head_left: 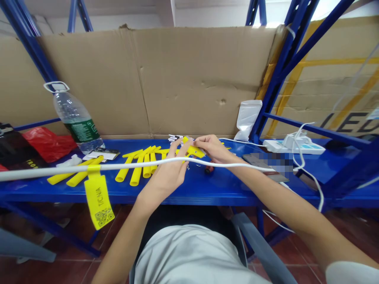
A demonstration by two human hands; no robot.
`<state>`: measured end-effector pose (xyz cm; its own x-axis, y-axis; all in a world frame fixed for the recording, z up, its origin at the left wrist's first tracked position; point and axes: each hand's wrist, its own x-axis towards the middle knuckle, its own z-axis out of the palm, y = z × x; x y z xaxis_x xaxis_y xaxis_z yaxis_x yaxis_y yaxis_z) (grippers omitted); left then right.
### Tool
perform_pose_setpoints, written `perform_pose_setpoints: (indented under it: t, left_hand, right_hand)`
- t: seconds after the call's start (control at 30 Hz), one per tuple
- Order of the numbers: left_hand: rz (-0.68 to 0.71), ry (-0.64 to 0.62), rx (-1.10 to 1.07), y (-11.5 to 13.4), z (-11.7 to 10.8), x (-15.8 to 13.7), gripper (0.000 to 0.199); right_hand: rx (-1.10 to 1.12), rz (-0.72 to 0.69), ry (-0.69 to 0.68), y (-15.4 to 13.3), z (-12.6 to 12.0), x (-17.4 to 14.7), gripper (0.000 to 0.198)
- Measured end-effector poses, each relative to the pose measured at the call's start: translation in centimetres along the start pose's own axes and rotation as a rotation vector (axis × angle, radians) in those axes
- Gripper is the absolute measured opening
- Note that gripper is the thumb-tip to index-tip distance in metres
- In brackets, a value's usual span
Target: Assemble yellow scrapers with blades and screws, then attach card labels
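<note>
Both hands meet over the blue table, on a yellow plastic piece (195,152). My left hand (171,169) grips it from the left, its fingers partly wrapped round it. On the other side my right hand (213,148) is closed, thumb and fingertips pinching at the piece's upper edge; any small item between them is too small to make out. Left of my hands lie several yellow tubes with branched ends (136,173). Small white sticks (174,138) lie behind my left hand. A small red and black object (209,169) sits below my right hand.
A white cable (231,163) with a yellow tag (99,201) crosses in front of the table. A water bottle (78,122) and red plastic bag (49,144) stand left. Rightward are a phone (257,161), power strip (310,146) and white pouch (248,118). Cardboard (192,79) walls the back.
</note>
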<state>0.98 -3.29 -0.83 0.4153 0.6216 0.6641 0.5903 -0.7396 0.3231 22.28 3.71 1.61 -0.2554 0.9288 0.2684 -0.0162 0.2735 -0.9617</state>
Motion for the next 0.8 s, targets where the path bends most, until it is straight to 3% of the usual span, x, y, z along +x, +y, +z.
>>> perform_pose_setpoints:
  t: [0.27,0.6,0.8]
  left_hand:
    - [0.076,-0.128,0.213,0.8,-0.4,0.2,0.058]
    - [0.228,-0.014,0.388,-0.3,0.3,0.3,0.063]
    - [0.254,0.006,0.348,-0.8,0.5,0.3,0.067]
  right_hand:
    - [0.155,0.048,-0.034,-0.5,-0.2,-0.3,0.037]
    - [0.19,0.058,-0.023,-0.3,-0.2,0.0,0.04]
    - [0.182,0.036,-0.006,-0.2,-0.3,0.0,0.041]
